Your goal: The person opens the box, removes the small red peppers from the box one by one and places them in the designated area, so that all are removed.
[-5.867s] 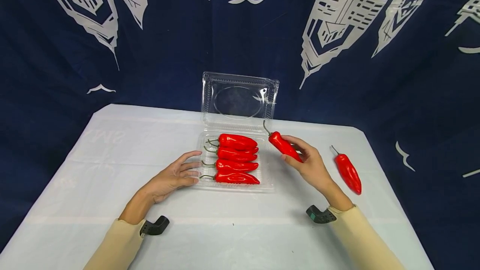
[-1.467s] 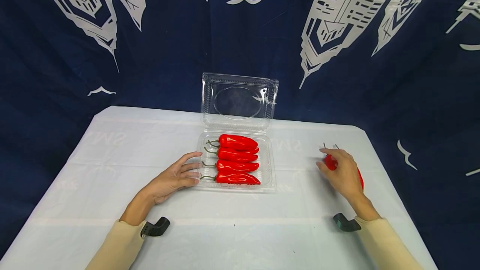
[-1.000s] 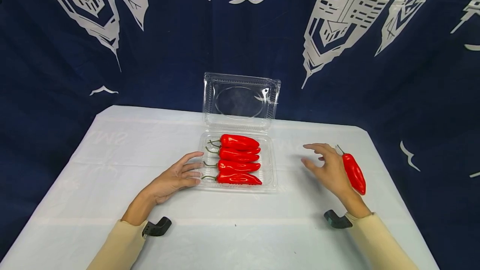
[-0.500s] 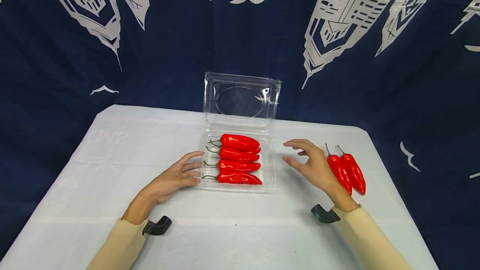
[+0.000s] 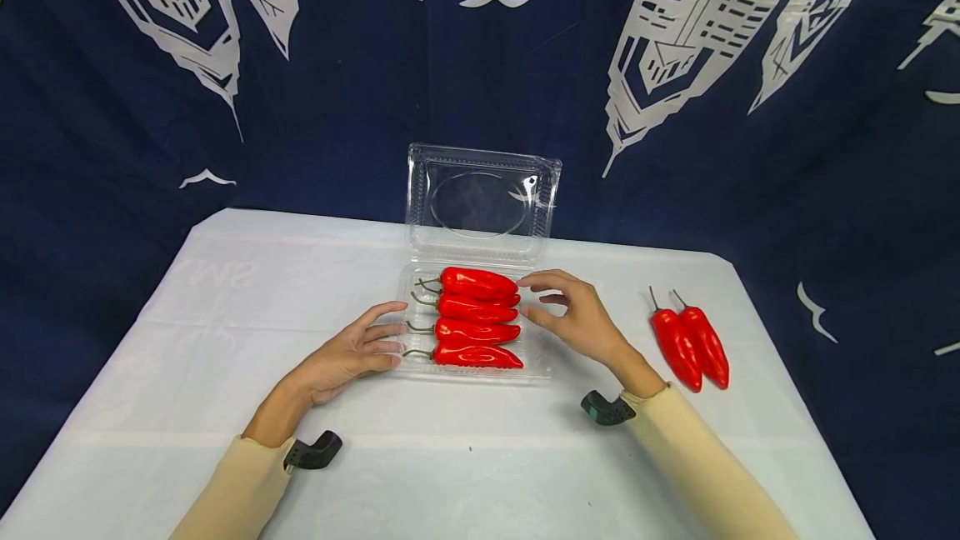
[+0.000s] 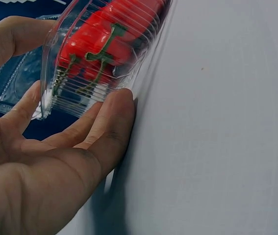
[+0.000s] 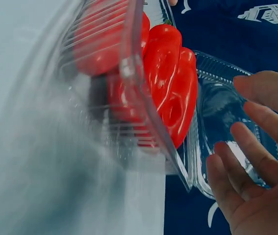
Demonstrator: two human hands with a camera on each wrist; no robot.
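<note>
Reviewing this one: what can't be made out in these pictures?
Head: how many peppers the clear container holds; the top ones cover whatever lies beneath.
Left wrist: the peppers' far ends, cut off by the top edge; part of the lid, behind the left hand.
Right wrist: the container's near side, blurred.

1. Peppers (image 5: 477, 332) in the container (image 5: 480, 377) near the far edge of the table (image 5: 450, 477): showing glossy red; stems (image 6: 115, 32) showing green.
2. Pepper pair (image 5: 677, 350) toward the right edge: showing matching red.
3. Container and lid (image 5: 480, 202): appearing clear; ribbing patterning the walls, an oval marking the lid.
4. Table: showing white, faint lettering marking it near the far left corner.
5. Backdrop (image 5: 360, 90): showing navy, bearing white towers and curved motifs.
6. Sleeves (image 5: 232, 490): showing beige.
7. Wrist devices (image 5: 607, 409): showing black, the right bearing green.
</note>
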